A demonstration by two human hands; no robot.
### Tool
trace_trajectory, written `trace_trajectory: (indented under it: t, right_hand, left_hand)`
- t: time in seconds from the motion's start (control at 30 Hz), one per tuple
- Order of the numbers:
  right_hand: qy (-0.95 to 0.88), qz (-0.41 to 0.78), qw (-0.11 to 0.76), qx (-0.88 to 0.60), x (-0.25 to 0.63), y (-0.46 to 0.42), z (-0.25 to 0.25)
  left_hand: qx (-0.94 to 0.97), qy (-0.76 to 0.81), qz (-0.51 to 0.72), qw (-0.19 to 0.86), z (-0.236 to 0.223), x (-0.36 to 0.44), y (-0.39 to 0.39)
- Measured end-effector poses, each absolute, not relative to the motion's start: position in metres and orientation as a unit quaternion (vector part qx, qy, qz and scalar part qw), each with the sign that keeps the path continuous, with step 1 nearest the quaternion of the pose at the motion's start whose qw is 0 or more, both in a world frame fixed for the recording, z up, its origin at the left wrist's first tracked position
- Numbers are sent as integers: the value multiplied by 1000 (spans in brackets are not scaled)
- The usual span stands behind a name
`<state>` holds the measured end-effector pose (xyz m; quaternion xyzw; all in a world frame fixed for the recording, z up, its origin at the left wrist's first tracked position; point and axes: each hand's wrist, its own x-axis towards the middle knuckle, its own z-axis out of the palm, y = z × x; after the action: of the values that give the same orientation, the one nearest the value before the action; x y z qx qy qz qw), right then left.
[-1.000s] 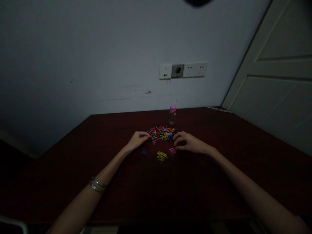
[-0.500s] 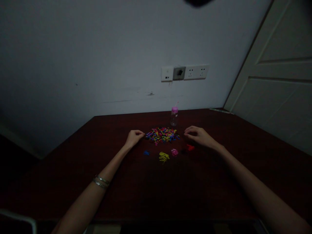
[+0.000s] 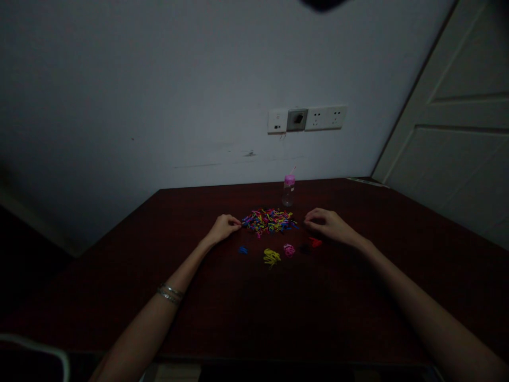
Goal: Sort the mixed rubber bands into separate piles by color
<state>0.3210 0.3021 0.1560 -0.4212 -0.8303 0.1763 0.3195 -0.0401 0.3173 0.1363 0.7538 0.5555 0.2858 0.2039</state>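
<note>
Mixed pile of coloured loops (image 3: 268, 220) on dark counter (image 3: 222, 297), left hand (image 3: 225, 228) at its left edge, fingertips pinched together, right hand (image 3: 326, 225) just beyond its right edge, fingers curled, contents of either hand indeterminable.

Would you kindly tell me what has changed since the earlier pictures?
The right hand moved rightward, away from the mixed pile, and a red cluster now shows near it. The left hand drew back slightly leftward. Whether either took or released anything is unclear. The bottle, blue cluster, yellow cluster and pink cluster stayed put.
</note>
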Motion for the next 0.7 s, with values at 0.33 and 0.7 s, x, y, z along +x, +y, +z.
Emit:
trace_trajectory:
  t: [0.33,0.7]
  right_hand:
    - [-836,166,308,-423,318,298,161]
    - [-840,163,302,-420,319,299,160]
  left_hand:
    - [774,547,267,175,141,-37,313]
    - [776,529,275,203,142,-39,313]
